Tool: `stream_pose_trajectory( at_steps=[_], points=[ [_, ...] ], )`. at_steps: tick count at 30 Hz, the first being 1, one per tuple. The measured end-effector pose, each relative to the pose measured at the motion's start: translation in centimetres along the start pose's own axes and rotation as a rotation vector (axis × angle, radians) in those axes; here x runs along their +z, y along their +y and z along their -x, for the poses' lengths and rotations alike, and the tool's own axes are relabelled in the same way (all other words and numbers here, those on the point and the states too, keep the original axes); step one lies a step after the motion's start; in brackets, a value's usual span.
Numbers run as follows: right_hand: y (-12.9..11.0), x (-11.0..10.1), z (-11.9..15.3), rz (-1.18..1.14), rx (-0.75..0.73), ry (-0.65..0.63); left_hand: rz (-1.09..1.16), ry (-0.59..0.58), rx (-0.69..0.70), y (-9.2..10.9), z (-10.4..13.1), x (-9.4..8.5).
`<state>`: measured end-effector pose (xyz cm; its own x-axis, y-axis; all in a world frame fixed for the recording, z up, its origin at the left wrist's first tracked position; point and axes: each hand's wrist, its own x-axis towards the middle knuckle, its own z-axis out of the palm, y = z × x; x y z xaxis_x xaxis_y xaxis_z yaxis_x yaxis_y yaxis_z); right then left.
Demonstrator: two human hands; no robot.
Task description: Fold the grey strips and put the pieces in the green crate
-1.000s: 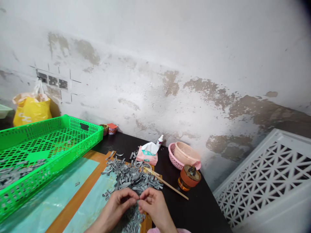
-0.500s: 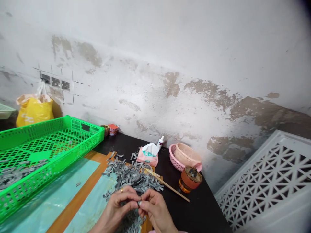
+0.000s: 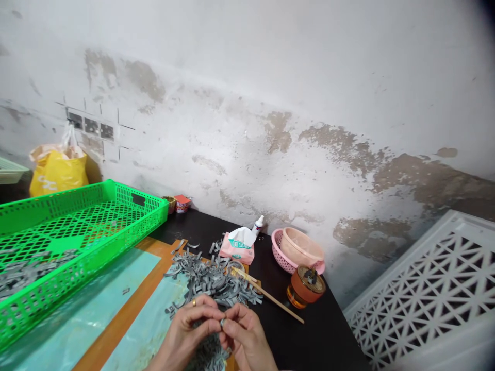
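Clamping a grey bit (image 3: 222, 322), too small to identify, in the grip of left hand (image 3: 186, 327) and right hand (image 3: 246, 335) near the heap (image 3: 216, 283) seemingly left, with pieces (image 3: 34, 270) likely done in the crate (image 3: 149, 225).

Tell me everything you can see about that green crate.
The green crate is shallow, rectangular and open-topped, apparently plastic, with slotted walls, a diamond-mesh floor with a solid patch, and a likely handle hole in its right end. It sits flat, appearing to rest on the turquoise sheeting; the picture's left edge cuts it off. Grey pieces lie inside, mostly at the left.
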<state>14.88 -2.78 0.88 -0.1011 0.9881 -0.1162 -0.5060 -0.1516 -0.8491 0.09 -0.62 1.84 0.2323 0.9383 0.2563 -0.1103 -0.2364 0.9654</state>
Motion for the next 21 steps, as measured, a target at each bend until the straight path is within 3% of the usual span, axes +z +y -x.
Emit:
stream_pose_trajectory(
  at_steps=[7, 21],
  points=[
    [1.0, 0.1, -0.3, 0.012, -0.081, 0.008, 0.040, -0.005, -0.005, -0.4, 0.1, 0.1],
    [-0.1, -0.5, -0.3, 0.141, -0.136, -0.095, -0.008, -0.103, -0.013, 0.0, 0.0, -0.3]
  ],
)
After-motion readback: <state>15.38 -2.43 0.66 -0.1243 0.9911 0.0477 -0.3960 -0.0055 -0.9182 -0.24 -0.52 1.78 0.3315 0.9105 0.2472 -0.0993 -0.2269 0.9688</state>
